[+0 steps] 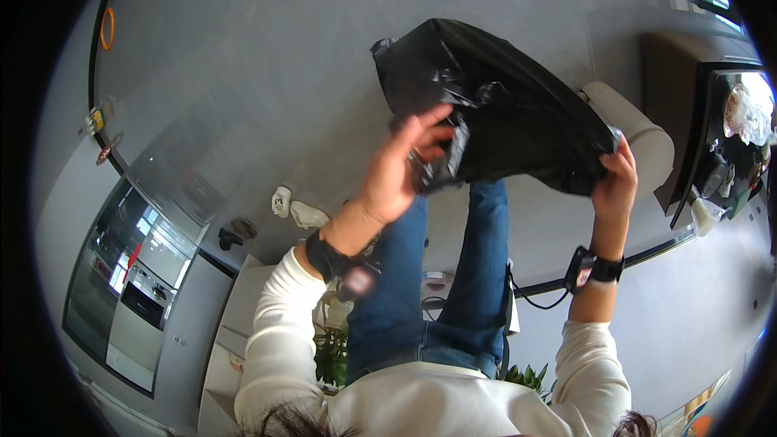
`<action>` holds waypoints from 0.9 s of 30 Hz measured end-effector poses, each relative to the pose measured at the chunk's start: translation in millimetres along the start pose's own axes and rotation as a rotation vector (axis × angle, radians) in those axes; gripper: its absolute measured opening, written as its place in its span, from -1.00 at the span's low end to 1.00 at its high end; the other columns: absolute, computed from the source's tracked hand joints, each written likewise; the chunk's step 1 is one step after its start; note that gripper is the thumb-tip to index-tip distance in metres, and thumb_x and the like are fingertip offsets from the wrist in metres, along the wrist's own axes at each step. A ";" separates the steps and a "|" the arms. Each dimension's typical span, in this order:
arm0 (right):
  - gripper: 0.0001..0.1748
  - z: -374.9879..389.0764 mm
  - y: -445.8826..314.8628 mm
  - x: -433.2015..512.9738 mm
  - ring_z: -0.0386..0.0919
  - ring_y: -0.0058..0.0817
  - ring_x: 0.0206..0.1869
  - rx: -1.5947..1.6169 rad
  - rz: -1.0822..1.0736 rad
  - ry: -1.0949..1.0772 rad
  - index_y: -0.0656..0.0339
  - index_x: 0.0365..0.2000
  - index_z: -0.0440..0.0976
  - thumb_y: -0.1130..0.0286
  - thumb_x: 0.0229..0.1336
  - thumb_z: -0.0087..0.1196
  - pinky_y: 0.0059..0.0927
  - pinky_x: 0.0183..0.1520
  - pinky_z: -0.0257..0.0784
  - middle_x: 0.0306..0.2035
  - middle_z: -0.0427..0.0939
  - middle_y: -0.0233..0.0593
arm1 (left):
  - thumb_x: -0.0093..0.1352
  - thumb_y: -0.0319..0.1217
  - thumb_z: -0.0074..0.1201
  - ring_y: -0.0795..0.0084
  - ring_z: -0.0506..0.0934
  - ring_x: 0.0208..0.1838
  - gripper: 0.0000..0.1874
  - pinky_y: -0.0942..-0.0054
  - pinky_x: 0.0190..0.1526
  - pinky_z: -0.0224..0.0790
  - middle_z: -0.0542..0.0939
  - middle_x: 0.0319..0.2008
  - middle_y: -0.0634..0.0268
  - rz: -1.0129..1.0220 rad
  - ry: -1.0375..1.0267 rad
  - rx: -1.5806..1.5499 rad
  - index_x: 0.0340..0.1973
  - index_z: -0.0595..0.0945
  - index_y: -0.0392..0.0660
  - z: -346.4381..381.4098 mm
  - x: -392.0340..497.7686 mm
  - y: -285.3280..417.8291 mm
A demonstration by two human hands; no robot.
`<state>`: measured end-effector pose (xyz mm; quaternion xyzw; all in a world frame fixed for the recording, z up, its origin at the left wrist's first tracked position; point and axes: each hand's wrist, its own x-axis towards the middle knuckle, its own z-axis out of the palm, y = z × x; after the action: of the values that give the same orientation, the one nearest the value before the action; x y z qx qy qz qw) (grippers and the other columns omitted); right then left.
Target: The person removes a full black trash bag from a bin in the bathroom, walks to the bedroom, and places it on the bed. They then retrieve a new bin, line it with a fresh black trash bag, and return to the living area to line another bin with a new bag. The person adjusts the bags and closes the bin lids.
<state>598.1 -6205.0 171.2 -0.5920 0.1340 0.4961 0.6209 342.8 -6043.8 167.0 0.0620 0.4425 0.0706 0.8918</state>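
Note:
A black plastic bag (516, 103) is spread in the air in front of my legs, its upper edge bulging away from me. At the bag's right end, my right hand (614, 185) pinches its edge between thumb and fingers. My left hand (403, 161) is at the bag's left lower part, its fingers apart and blurred against the crumpled plastic. Whether those fingers grip any of the film cannot be told. Both wrists wear black straps with small devices.
A white cylindrical bin or appliance (634, 133) stands right of the bag, beside a dark cabinet (680, 79) with plastic bags on top. White shoes (308, 215) lie on the grey floor (255, 73) at left. Green plants (332, 355) and a white shelf (227, 364) are near my legs.

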 end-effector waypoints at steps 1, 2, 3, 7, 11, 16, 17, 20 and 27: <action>-0.54 4.7 -4.1 -9.1 0.42 -0.46 -0.25 0.007 0.008 -0.009 0.37 -0.23 0.36 0.61 -0.32 -0.20 -0.53 -0.09 0.30 -0.33 0.47 -0.25 | 0.40 -0.09 -0.29 0.41 0.44 -0.09 -0.47 0.44 -0.04 0.32 0.44 -0.07 0.15 -0.021 -0.043 0.013 0.15 0.26 -0.19 5.4 -7.2 -7.0; -0.54 9.8 -9.2 -18.5 0.42 -0.46 -0.26 0.011 0.022 -0.012 0.37 -0.24 0.36 0.60 -0.34 -0.21 -0.54 -0.10 0.30 -0.34 0.47 -0.25 | 0.38 -0.09 -0.25 0.42 0.45 -0.14 -0.46 0.46 -0.06 0.33 0.45 -0.10 0.15 -0.053 -0.026 0.001 0.14 0.27 -0.21 11.9 -14.5 -12.7; -0.55 15.3 -12.6 -28.2 0.41 -0.46 -0.27 0.043 0.041 -0.035 0.36 -0.26 0.36 0.58 -0.35 -0.21 -0.56 -0.11 0.30 -0.35 0.46 -0.26 | 0.37 -0.11 -0.24 0.46 0.45 -0.18 -0.47 0.48 -0.08 0.32 0.46 -0.10 0.16 -0.077 0.003 0.022 0.12 0.30 -0.24 18.3 -22.4 -17.3; -0.53 39.0 -7.5 -54.0 0.41 -0.48 -0.33 -0.064 0.102 -0.163 0.35 -0.30 0.31 0.56 -0.46 -0.16 -0.62 -0.17 0.32 -0.38 0.43 -0.26 | 0.38 -0.13 -0.26 0.57 0.41 -0.31 -0.50 0.60 -0.24 0.24 0.49 -0.15 0.22 0.004 -0.085 0.169 0.08 0.36 -0.24 38.5 -54.0 -22.6; -0.64 45.5 4.0 -74.7 0.39 -0.46 -0.36 -0.100 0.223 -0.284 0.36 -0.44 0.37 0.58 -0.47 -0.15 -0.61 -0.25 0.28 -0.43 0.41 -0.21 | 0.40 -0.18 -0.31 0.57 0.38 -0.33 -0.56 0.61 -0.23 0.21 0.50 -0.21 0.25 -0.061 -0.178 0.354 -0.01 0.45 -0.24 43.7 -69.5 -26.7; -0.96 35.5 11.0 -60.4 0.14 -0.56 -0.51 -0.216 -0.185 -0.402 0.29 -0.73 0.26 0.55 -0.40 -0.19 -0.61 -0.45 0.01 -0.59 0.24 -0.32 | 0.40 -0.29 -0.34 0.51 0.41 -0.25 -0.63 0.51 -0.10 0.23 0.52 -0.19 0.23 0.017 -0.192 0.437 -0.08 0.48 -0.25 29.8 -44.5 -40.0; -0.96 32.6 13.2 -53.9 0.13 -0.56 -0.49 -0.264 -0.164 -0.327 0.28 -0.72 0.23 0.54 -0.39 -0.19 -0.61 -0.40 0.03 -0.57 0.24 -0.32 | 0.40 -0.29 -0.33 0.50 0.43 -0.23 -0.63 0.47 -0.08 0.26 0.52 -0.15 0.21 0.072 -0.207 0.458 -0.07 0.47 -0.26 24.5 -34.5 -43.7; -0.93 26.5 22.9 -33.9 0.14 -0.55 -0.45 -0.215 0.048 -0.072 0.29 -0.68 0.23 0.57 -0.39 -0.21 -0.65 -0.34 0.01 -0.52 0.23 -0.32 | 0.38 -0.34 -0.31 0.47 0.45 -0.21 -0.66 0.45 -0.07 0.26 0.54 -0.20 0.20 0.144 0.080 0.531 -0.14 0.50 -0.27 7.6 4.4 -50.7; -0.93 43.3 32.6 -35.0 0.19 -0.54 -0.42 -0.245 0.022 -0.332 0.31 -0.67 0.28 0.59 -0.38 -0.16 -0.63 -0.35 0.06 -0.53 0.24 -0.33 | 0.38 -0.34 -0.23 0.44 0.46 -0.27 -0.70 0.42 -0.15 0.33 0.55 -0.27 0.16 0.457 0.293 0.323 -0.22 0.52 -0.32 -13.5 28.4 -31.0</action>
<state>538.1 -6189.7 189.3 -0.5717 -0.0251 0.6062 0.5523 351.2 -6068.4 131.4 0.2896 0.5465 0.2062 0.7583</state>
